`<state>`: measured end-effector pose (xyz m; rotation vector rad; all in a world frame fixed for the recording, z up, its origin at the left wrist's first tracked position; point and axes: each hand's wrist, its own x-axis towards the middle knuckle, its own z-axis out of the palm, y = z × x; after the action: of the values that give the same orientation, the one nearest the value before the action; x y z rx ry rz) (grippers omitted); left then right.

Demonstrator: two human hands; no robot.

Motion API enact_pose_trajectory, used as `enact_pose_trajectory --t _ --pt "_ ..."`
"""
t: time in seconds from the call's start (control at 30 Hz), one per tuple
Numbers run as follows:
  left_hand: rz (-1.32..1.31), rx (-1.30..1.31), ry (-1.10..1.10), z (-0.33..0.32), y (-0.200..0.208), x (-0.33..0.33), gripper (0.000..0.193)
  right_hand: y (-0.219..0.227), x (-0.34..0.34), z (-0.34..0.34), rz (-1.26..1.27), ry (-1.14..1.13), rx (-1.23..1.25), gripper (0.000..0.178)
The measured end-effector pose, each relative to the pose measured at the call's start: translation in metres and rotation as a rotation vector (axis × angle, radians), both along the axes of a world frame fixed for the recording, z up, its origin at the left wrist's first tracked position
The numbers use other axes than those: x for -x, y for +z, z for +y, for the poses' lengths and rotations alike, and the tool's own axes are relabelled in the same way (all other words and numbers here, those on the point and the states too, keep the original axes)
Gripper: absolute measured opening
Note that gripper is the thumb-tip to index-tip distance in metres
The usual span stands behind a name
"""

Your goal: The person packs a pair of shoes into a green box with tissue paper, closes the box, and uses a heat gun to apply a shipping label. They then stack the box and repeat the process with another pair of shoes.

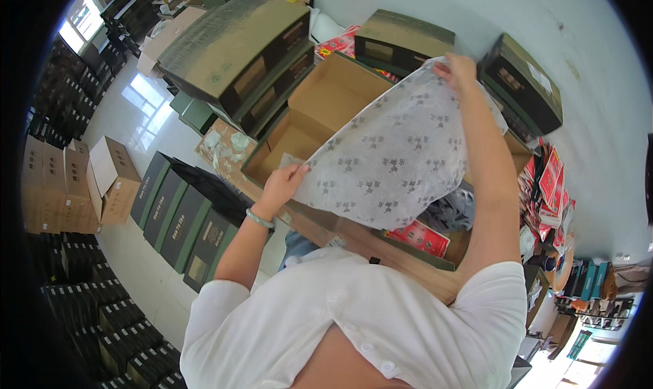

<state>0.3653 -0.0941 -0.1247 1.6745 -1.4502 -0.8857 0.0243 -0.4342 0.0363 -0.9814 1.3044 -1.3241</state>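
Note:
A large sheet of white tissue paper (pixel 391 151) with a dark printed pattern is stretched slantwise between my two hands. My left hand (pixel 282 187), a pale green bangle at its wrist, pinches the sheet's near left corner. Farther off and to the right, my right hand (pixel 457 74) grips its upper edge. Partly behind the paper stands an open brown-lined cardboard box (pixel 347 83). Below the sheet's near edge, a red printed packet (pixel 420 239) and a dark grey bundle (pixel 452 209) lie in another open box, partly covered by the paper.
Stacked dark green boxes (pixel 235 45) stand at the far left of the worktable (pixel 381 253). Two more boxes (pixel 405 39) sit by the wall. Loose red packets (pixel 549 185) pile up at the right. Green-and-black boxes (pixel 183 219) and brown cartons (pixel 112 178) are on the floor left.

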Motion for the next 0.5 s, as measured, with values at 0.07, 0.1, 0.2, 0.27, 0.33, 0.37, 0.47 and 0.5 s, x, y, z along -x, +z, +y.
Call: enact_pose_trajectory --t 0.07,0.1,0.2,0.27,0.33,0.37,0.47,0.5 --pt "-0.105 -0.045 0.0 -0.01 -0.012 -0.035 0.042 -0.026 -0.052 -0.034 0.203 -0.022 0.054 0.016" --pt "-0.082 -0.082 0.011 -0.01 -0.016 -0.051 0.04 -0.038 -0.086 -0.042 0.281 -0.07 0.064 0.018" --pt "0.008 -0.149 0.01 -0.013 -0.028 -0.085 0.037 -0.097 -0.119 -0.094 0.587 -0.295 0.187 0.023" --pt "0.11 -0.16 0.036 -0.011 -0.046 -0.101 0.036 -0.131 -0.143 -0.119 0.712 -0.36 0.289 0.026" --pt "0.152 -0.212 0.11 -0.018 -0.051 -0.109 0.033 -0.152 -0.166 -0.127 0.737 -0.344 0.388 0.027" --pt "0.173 -0.238 0.143 -0.021 -0.054 -0.111 0.032 -0.162 -0.172 -0.128 0.771 -0.269 0.378 0.027" --pt "-0.088 -0.147 0.17 -0.036 -0.064 -0.118 0.03 -0.186 -0.179 -0.132 0.779 -0.093 0.361 0.03" --pt "-0.141 -0.157 0.176 -0.04 -0.063 -0.12 0.03 -0.194 -0.182 -0.126 0.726 -0.06 0.358 0.033"
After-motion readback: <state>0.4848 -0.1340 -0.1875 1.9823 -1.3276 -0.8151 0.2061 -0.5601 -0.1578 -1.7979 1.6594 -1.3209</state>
